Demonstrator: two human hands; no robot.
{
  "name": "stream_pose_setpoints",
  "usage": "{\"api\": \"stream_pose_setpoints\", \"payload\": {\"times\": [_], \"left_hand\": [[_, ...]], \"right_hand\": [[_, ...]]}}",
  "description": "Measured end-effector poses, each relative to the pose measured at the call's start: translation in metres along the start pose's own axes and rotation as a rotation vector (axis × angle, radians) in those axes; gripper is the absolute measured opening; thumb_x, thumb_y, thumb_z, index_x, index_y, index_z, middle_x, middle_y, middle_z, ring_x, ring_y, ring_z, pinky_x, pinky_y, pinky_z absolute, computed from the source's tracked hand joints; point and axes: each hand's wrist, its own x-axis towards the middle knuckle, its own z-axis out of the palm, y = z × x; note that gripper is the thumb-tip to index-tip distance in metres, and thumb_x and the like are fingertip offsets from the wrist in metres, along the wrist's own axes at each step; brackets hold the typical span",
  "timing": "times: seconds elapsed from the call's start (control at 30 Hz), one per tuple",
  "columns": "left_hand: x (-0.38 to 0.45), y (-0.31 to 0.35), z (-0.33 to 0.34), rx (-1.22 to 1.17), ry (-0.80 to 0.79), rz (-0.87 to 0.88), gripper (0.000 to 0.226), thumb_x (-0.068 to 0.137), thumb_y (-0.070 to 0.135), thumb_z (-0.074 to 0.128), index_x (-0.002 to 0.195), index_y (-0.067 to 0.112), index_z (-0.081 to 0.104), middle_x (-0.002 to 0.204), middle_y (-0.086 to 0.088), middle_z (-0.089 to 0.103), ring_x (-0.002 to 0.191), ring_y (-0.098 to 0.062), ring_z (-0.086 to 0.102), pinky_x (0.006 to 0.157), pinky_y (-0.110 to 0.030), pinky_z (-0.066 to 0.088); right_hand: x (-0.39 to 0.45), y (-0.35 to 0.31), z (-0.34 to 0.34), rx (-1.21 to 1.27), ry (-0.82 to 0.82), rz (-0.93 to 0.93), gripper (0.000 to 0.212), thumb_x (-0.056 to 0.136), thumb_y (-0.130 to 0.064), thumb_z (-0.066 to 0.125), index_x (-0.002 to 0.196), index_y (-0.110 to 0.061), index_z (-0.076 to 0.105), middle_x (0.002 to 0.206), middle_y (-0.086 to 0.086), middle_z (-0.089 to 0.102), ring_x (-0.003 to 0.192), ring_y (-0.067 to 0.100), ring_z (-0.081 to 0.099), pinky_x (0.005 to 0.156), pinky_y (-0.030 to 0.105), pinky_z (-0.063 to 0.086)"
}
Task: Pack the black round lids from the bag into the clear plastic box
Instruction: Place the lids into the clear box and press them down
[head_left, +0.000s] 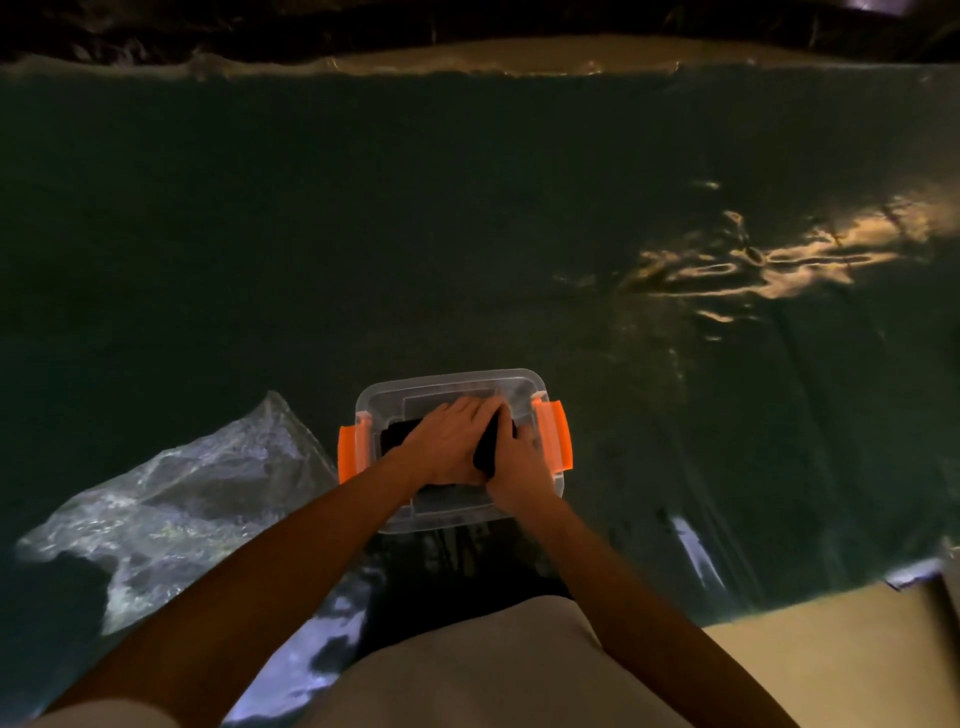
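Observation:
The clear plastic box (415, 395) with orange side latches (558, 434) stands on the dark table just in front of me. Both hands are inside it. My left hand (449, 441) lies flat, palm down, on black lids (397, 434) in the box. My right hand (517, 467) grips a black round lid (491, 449) held on edge between the two hands. The crumpled clear plastic bag (171, 499) lies to the left of the box; whether lids are inside it is hidden by glare.
The dark table (415, 234) is covered by a shiny plastic sheet with a bright light reflection (779, 254) at the right. The table's near edge and a pale floor patch (831, 665) show at the lower right. My pale-clothed lap fills the bottom.

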Motion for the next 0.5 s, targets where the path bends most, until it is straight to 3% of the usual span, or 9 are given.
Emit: {"api": "stream_pose_setpoints", "payload": {"times": [0.13, 0.33, 0.43, 0.5], "left_hand": [[0.0076, -0.0003, -0.0017, 0.011, -0.039, 0.015, 0.086, 0.062, 0.052, 0.074, 0.132, 0.025, 0.032, 0.139, -0.004, 0.042, 0.129, -0.022, 0.037, 0.107, -0.044, 0.035], [0.0053, -0.0038, 0.0013, -0.027, -0.03, -0.04, 0.074, 0.063, 0.059, 0.069, 0.122, 0.025, 0.041, 0.128, -0.002, 0.053, 0.117, -0.02, 0.049, 0.099, -0.038, 0.04], [0.0074, -0.0021, -0.0022, -0.023, -0.098, -0.142, 0.066, 0.07, 0.055, 0.066, 0.123, 0.023, 0.043, 0.127, -0.004, 0.055, 0.115, -0.022, 0.052, 0.1, -0.04, 0.04], [0.0049, -0.003, -0.0012, -0.04, -0.06, -0.105, 0.074, 0.067, 0.054, 0.069, 0.127, 0.02, 0.04, 0.13, -0.007, 0.053, 0.117, -0.026, 0.05, 0.1, -0.043, 0.039]], "right_hand": [[-0.0027, 0.0017, 0.0039, -0.039, 0.086, 0.01, 0.081, 0.086, -0.012, 0.058, 0.148, -0.019, 0.007, 0.141, 0.017, 0.041, 0.12, 0.03, 0.051, 0.094, 0.041, 0.051], [-0.0039, 0.0008, 0.0037, -0.066, 0.188, 0.03, 0.069, 0.083, -0.017, 0.063, 0.14, -0.015, 0.025, 0.139, 0.016, 0.041, 0.114, 0.031, 0.054, 0.085, 0.04, 0.053], [-0.0059, 0.0002, 0.0036, -0.074, 0.169, 0.043, 0.07, 0.085, -0.017, 0.061, 0.142, -0.014, 0.021, 0.145, 0.017, 0.035, 0.123, 0.033, 0.048, 0.092, 0.041, 0.049], [-0.004, 0.0037, 0.0015, -0.08, 0.154, 0.013, 0.073, 0.085, -0.019, 0.06, 0.145, -0.012, 0.018, 0.151, 0.018, 0.024, 0.135, 0.034, 0.033, 0.107, 0.044, 0.038]]}}
